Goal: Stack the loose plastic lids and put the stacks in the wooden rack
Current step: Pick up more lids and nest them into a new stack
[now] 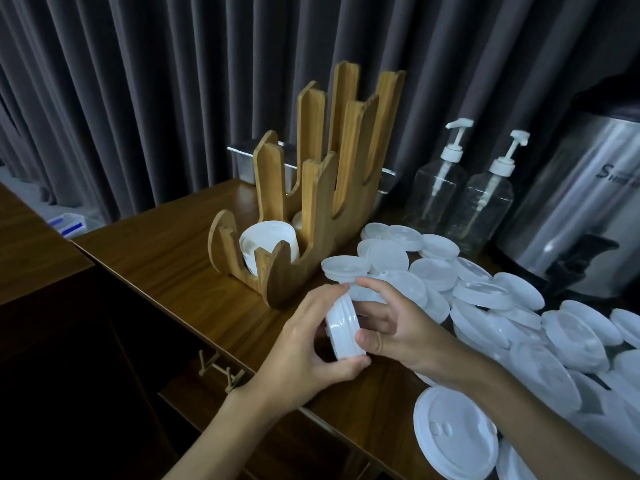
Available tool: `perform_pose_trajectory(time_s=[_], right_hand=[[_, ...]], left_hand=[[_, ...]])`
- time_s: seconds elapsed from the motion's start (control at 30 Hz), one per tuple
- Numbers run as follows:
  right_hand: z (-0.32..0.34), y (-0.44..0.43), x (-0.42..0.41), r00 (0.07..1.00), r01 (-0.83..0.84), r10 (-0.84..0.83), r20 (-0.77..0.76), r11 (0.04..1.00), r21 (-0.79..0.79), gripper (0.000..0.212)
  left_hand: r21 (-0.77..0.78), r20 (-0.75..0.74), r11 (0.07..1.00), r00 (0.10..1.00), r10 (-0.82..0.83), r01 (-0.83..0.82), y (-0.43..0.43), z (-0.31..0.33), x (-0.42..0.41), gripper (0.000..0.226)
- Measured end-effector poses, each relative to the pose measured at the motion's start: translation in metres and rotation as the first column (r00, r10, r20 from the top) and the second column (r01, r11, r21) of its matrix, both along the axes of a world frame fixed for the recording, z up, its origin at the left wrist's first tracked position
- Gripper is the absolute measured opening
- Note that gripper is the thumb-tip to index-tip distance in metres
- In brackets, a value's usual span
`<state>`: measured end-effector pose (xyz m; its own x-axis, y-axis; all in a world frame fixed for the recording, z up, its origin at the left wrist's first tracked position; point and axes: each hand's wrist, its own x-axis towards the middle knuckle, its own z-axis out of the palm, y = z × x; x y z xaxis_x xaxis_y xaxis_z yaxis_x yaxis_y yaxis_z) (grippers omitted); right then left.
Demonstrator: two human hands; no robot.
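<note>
Your left grip (304, 344) curls round a small stack of lids (344, 332) held on edge, thumb below and fingertips on top. Your right grip (398, 327) pinches the same stack from the other side, over the worktop (166, 244). Loose lids (485, 296) pile up to the right. Behind stands the wooden rack (311, 188), another lid stack (268, 242) in its front slot.

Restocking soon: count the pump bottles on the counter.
2. The first pump bottle stands behind the loose lids, right of the wooden rack; the second pump bottle stands beside it, next to the steel urn. The urn could hide more.
</note>
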<state>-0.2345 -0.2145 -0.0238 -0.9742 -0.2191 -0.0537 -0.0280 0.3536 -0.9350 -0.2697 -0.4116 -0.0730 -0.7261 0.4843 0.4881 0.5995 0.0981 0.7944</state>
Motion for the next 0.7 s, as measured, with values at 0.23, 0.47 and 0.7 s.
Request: perform_pose_trajectory(time_s=[0.23,0.47,0.7], right_hand=[[0.006,0.026,-0.009,0.950,0.264,-0.177,-0.258,0.897,0.355,0.073],[0.003,0.052,-0.047,0.911,0.413,-0.202,-0.360,0.447,0.794,0.087],[0.001,0.052,-0.055,0.921,0.390,-0.185,-0.344,0.435,0.812,0.079]], left_hand=[[-0.003,0.107,1.000,0.994,-0.015,0.015,0.016,-0.002,-0.012,0.083],[-0.025,0.220,1.000,0.975,-0.007,0.013,0.024,-0.005,-0.024,0.080],[-0.025,0.238,0.999,0.971,-0.028,0.035,0.024,-0.007,-0.026,0.081]])
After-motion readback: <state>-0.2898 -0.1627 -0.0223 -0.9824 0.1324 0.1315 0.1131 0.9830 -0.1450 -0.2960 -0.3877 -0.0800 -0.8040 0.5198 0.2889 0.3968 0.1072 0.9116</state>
